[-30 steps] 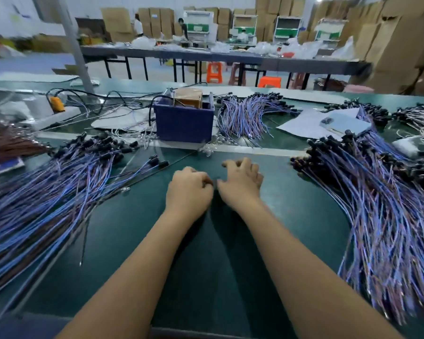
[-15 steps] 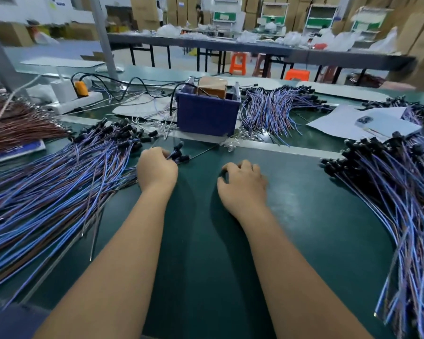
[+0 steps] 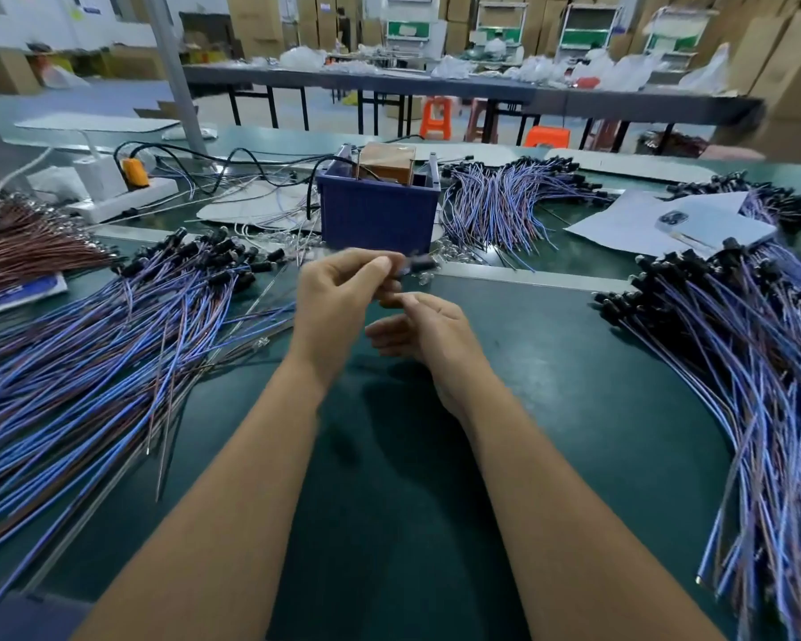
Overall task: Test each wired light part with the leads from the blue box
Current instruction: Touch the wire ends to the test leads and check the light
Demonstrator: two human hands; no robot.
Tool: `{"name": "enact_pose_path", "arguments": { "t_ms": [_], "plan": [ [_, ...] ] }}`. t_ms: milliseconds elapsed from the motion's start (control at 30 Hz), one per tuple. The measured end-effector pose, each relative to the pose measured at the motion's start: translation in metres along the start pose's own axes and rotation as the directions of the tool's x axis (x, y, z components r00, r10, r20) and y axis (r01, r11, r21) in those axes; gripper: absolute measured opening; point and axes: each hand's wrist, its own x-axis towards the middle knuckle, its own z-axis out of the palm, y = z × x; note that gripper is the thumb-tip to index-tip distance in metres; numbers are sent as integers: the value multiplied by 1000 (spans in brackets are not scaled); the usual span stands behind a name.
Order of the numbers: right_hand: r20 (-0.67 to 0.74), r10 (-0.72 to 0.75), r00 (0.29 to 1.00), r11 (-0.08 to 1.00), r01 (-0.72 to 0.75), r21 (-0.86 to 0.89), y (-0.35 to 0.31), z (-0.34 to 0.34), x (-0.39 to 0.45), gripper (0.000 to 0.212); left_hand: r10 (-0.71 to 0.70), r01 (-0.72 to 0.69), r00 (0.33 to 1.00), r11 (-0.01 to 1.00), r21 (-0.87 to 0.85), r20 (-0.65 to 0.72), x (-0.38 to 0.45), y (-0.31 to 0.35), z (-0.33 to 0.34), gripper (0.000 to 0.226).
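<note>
- I've lifted one light part (image 3: 415, 265) off the left pile (image 3: 112, 344); my left hand (image 3: 338, 300) now pinches it, just near of the blue box (image 3: 378, 210).
- My right hand (image 3: 424, 333), flat on the table (image 3: 551, 363) a moment ago, rises loosely curled, holding nothing I can see.
- Testing comes next, I judge.

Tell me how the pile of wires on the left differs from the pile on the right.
The left pile of wired parts fans across the green table toward its left edge, while the right pile of wired parts curves down toward the near right corner. The left pile lies beside a brown wire bundle; the right pile lies beside white papers. Both hold blue-and-brown wires with black caps at their far ends.
</note>
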Motion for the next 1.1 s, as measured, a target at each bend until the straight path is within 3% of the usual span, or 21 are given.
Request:
{"name": "enact_pose_path", "arguments": {
  "t_ms": [67, 133, 233, 400, 433, 500, 567, 633, 700, 767, 900, 1000, 1100],
  "plan": [
    [6, 78, 997, 961, -77, 264, -6, -5, 2, 38, -155, 195, 968, 959, -206, 197, -7, 7, 17, 23],
    [-9, 86, 996, 877, -71, 475, -5, -14, 4, 57, -241, 363, 872, 902, -233, 426, -11, 8, 25, 25],
    [-37, 114, 993, 930, -93, 356, -3, -26, 3, 34, -319, 463, 707, 883, -73, 631, -16, 0, 27, 32],
    [-101, 57, 993, 923, -14, 386, -2, -33, 6, 15, -456, 545, 573, 833, 99, 681, -12, -7, 18, 37],
    [-104, 35, 994, 919, 9, 395, -2, -32, 6, 13, -466, 545, 582, 832, 105, 667, -10, -8, 16, 38],
    [-107, -6, 994, 903, 51, 426, -2, -32, 6, 12, -463, 498, 692, 862, 98, 553, -7, -10, 12, 43],
    [-85, -41, 996, 886, 75, 457, -3, -32, 6, 15, -431, 418, 843, 902, 112, 321, -3, -15, 11, 52],
    [-42, -75, 996, 907, 86, 413, -2, -31, 5, 16, -387, 378, 918, 920, 106, 86, 1, -20, 8, 51],
    [-2, -99, 995, 962, 96, 255, 0, -28, 3, 16, -371, 371, 928, 928, 16, 11, 4, -21, 6, 38],
    [42, -110, 993, 993, 108, 55, 4, -22, 1, 14, -359, 360, 933, 931, -63, 28, 4, -23, 5, 30],
    [114, -104, 988, 962, 129, -240, 10, -12, 0, 11, -372, 371, 928, 928, -41, -27, 2, -28, 8, 24],
    [157, -97, 983, 917, 150, -371, 11, -13, 0, 13, -370, 375, 925, 926, 44, -90, 7, -27, 7, 29],
    [153, -124, 980, 905, 175, -387, 10, -15, 1, 16, -361, 375, 925, 918, 133, -114, 12, -26, 5, 32]
  ]
}}
